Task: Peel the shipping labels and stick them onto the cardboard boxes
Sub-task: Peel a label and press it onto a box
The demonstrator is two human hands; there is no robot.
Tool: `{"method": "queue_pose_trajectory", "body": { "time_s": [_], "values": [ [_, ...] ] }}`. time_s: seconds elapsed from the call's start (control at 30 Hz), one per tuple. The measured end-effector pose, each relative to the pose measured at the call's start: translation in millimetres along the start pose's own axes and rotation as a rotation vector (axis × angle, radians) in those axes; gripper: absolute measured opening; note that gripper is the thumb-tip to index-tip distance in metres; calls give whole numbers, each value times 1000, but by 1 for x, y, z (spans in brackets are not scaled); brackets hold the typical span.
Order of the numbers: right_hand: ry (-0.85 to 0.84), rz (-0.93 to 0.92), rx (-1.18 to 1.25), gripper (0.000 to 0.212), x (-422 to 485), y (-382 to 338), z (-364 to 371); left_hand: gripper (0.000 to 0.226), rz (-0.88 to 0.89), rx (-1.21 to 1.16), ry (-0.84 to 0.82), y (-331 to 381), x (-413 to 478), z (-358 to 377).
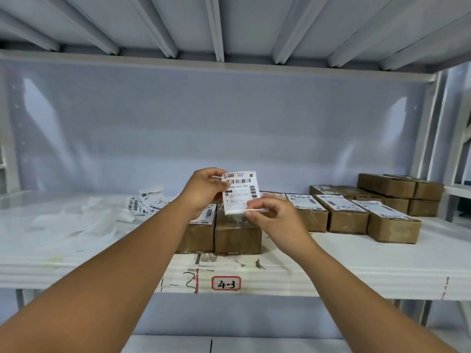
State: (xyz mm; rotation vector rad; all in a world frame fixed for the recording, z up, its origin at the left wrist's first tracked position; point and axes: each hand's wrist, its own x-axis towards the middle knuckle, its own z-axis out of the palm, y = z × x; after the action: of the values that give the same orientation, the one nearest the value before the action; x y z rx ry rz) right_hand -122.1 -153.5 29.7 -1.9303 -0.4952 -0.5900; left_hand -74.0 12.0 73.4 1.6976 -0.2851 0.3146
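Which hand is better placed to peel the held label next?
Right, likely. The right hand pinches the label at its lower edge, where backing seems to lift; the left hand steadies its top corner.

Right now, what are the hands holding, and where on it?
One label, held above a box: the left hand pinches its upper left edge and the right hand pinches its bottom edge.

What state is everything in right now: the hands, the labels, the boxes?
Left hand: pinching the held label's top edge.
Right hand: pinching its bottom edge.
Held label: upright, over the front box.
Front box: no label visible.
Boxes at right: labelled on top.
Loose labels: piled.
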Motion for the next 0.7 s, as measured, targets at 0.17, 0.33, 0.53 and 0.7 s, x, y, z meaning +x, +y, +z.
{"method": "queue_pose_trajectory", "body": {
  "time_s": [0.17,0.33,0.53,0.7],
  "values": [
    [23,-14,43,22,6,18,8,14,-49,-2,-13,-19,17,-3],
    [-3,-33,114,17,6,28,17,16,-101,-42,-34,-31,22,-4],
    [-24,-34,151,12,2,27,20,17,-163,-50,-72,-34,23,-5],
    [-47,-29,157,19,0,25,18,17,-163,-71,-70,-34,22,-4]
  ]
}}
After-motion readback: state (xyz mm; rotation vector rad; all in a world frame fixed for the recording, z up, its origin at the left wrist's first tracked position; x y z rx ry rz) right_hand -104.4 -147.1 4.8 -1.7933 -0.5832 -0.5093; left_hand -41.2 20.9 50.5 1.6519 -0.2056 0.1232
